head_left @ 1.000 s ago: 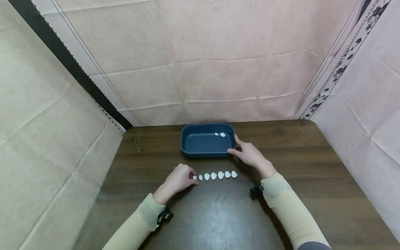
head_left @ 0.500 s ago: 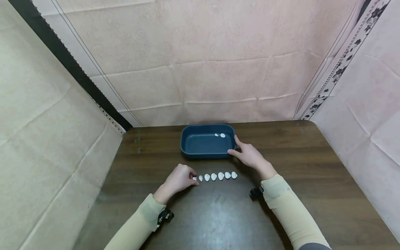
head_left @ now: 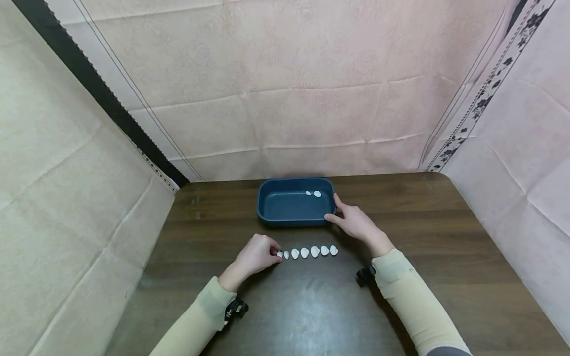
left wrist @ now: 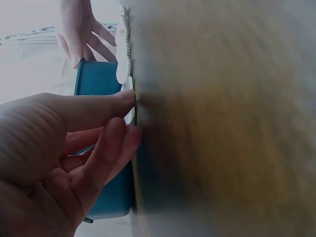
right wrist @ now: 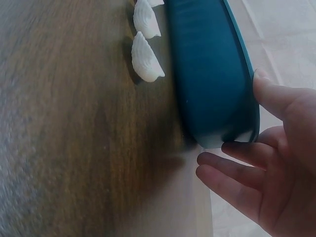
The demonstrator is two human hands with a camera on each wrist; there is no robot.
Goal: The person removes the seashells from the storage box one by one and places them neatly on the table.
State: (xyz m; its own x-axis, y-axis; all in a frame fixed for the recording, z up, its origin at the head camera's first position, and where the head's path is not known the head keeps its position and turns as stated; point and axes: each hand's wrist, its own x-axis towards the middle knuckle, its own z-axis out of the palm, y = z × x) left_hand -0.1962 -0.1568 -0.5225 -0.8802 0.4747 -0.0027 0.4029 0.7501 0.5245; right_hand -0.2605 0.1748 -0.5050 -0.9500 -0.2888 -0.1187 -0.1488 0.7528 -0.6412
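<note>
At the left end of a row of white seashells [head_left: 305,252], my left hand [head_left: 256,253] pinches a small shell [head_left: 279,254] between thumb and fingertips, low at the tabletop. Part of that shell [left wrist: 130,116] shows between the fingers in the left wrist view. The nearest shell of the row lies close to its right. Behind the row stands a dark blue rectangular dish [head_left: 294,221]. My right hand [head_left: 356,225] holds the dish's right end, thumb on the rim and index finger against the end wall, its other fingers loosely extended.
Two white shells [head_left: 317,194] lie inside the dish at the back right. The brown wooden table [head_left: 213,222] ends just behind the dish, where a pale patterned cloth [head_left: 289,123] hangs. More cloth hangs at both sides.
My left hand has edged slightly right with the small shell, narrowing the gap to its neighbour. The right hand and the dish stay in place.
</note>
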